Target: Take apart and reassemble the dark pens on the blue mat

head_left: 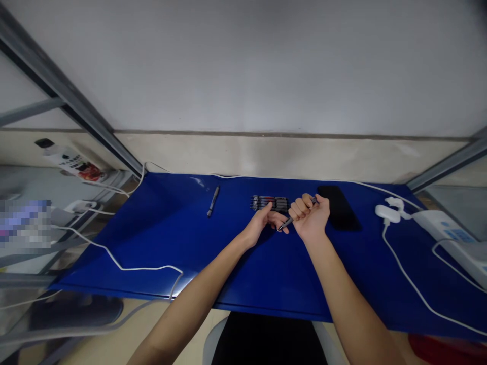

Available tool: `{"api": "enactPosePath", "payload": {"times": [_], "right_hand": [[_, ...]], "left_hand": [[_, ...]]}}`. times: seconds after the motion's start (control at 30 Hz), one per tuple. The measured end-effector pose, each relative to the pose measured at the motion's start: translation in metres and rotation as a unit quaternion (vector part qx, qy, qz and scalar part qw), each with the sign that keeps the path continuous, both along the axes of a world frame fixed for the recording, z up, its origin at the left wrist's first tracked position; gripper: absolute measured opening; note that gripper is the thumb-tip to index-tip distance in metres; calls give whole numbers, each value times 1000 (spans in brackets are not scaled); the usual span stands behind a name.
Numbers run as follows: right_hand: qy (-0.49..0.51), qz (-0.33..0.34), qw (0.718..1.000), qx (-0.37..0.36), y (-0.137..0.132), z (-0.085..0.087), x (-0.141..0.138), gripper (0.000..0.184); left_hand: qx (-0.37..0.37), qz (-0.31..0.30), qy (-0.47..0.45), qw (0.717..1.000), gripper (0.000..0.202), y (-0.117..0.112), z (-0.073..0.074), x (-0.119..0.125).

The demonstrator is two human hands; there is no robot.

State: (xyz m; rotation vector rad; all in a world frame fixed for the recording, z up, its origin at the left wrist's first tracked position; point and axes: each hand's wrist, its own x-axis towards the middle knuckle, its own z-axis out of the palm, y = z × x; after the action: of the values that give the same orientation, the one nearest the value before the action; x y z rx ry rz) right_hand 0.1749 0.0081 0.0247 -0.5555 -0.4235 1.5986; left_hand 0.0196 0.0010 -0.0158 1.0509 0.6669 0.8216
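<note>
My right hand (310, 215) is closed in a fist around a dark pen (289, 221), whose tip points down and left. My left hand (266, 220) meets that tip, its fingers pinched near the pen's end. Just behind both hands a row of several dark pens (271, 203) lies side by side on the blue table top (182, 238). A single grey pen (213, 201) lies apart to the left of them.
A black phone (338, 207) lies flat right of my hands. A white charger (386, 213) and white cables (411, 284) run along the right side, near a white device (452, 238). Another white cable (125, 266) crosses the left corner. A bottle (70, 161) lies on the left shelf.
</note>
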Motion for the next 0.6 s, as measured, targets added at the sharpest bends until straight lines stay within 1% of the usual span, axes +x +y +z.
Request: {"api": "enactPosePath", "payload": {"times": [0.1, 0.17, 0.3, 0.37, 0.43, 0.5, 0.6], "right_hand": [[-4, 10, 1000, 3, 0, 1, 1, 40], [-2, 8, 1000, 10, -1, 2, 1, 41], [-11, -8, 1000, 20, -1, 4, -3, 42], [-32, -15, 999, 28, 2, 4, -6, 43], [-74, -40, 996, 41, 5, 1, -10, 42], [-137, -79, 986, 60, 8, -3, -13, 41], [-255, -105, 955, 107, 9, -11, -16, 40]], "left_hand": [[-1, 12, 4, 1000, 73, -1, 1, 0], [12, 17, 10, 1000, 69, -2, 4, 0], [48, 19, 33, 998, 44, -5, 9, -1], [45, 33, 32, 998, 39, -4, 10, -4], [42, 65, 32, 997, 37, -1, 12, -9], [45, 117, 29, 992, 32, 5, 13, -17], [25, 214, -20, 976, 25, 17, 16, -31]]}}
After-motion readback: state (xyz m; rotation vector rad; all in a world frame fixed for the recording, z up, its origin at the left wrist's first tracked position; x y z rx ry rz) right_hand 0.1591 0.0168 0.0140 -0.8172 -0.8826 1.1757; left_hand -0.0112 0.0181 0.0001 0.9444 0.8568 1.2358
